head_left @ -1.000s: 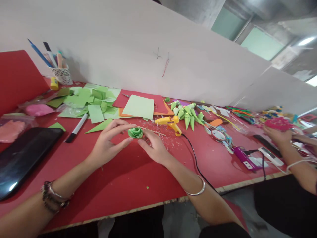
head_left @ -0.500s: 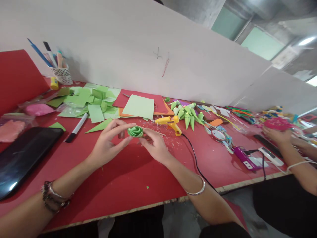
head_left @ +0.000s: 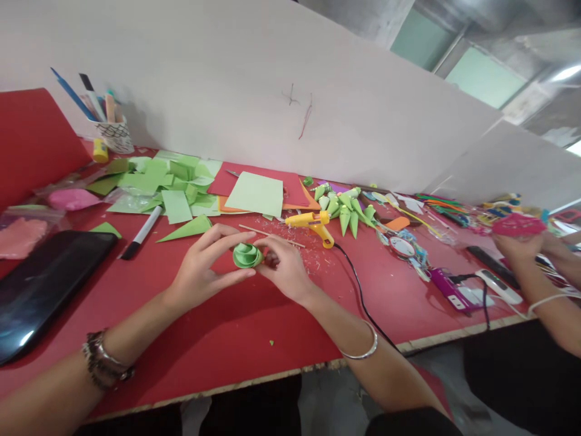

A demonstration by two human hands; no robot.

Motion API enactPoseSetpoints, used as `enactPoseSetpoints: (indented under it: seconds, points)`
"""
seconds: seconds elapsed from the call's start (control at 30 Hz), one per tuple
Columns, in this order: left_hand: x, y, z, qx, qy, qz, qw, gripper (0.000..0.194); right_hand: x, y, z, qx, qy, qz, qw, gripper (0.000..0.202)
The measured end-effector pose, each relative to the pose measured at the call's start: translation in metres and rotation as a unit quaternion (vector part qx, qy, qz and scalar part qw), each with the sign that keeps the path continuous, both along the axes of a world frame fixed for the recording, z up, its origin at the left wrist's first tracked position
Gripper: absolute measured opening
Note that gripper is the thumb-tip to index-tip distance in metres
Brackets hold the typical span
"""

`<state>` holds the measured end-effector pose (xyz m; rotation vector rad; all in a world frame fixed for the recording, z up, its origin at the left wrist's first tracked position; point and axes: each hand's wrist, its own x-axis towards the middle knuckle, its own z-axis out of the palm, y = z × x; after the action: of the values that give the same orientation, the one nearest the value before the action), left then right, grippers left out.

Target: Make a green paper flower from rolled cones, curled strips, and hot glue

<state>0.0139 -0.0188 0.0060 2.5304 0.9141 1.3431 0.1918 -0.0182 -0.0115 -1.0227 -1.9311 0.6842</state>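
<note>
A rolled green paper piece [head_left: 247, 255], coiled in layers like a rosebud, is held up between both hands above the red table. My left hand [head_left: 200, 260] has its thumb and fingers curved around the roll's left side. The fingers of my right hand [head_left: 285, 266] pinch its right edge. Behind the hands lie a thin wooden stick [head_left: 271, 235] and a yellow glue gun [head_left: 311, 223], its black cord running to the right. A green paper cone [head_left: 187, 229] rests just beyond my left hand.
Green paper pieces [head_left: 154, 175], a marker [head_left: 141, 232] and a black phone-like device [head_left: 54, 284] are at the left. Pointed green paper shapes [head_left: 345, 209] and a purple power strip [head_left: 454, 292] lie right. Another person's hands [head_left: 521, 248] hold something pink.
The green roll has tilted and moved slightly lower, showing more of its side. My left fingers have shifted right around it. The other person's hands have moved a little right.
</note>
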Motion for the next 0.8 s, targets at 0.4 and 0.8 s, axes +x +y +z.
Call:
enactPoseSetpoints:
  seconds: [0.4, 0.8]
  points:
    - [0.0022, -0.0009, -0.0042, -0.048, 0.026, -0.037, 0.998, 0.073, 0.002, -0.0006, 0.0011, -0.017, -0.011, 0.074, 0.997, 0.025]
    - [0.0054, -0.0005, -0.004, -0.044, 0.016, -0.1, 0.994, 0.028, -0.0001, -0.0016, 0.0036, -0.033, -0.022, 0.109, 0.993, 0.018]
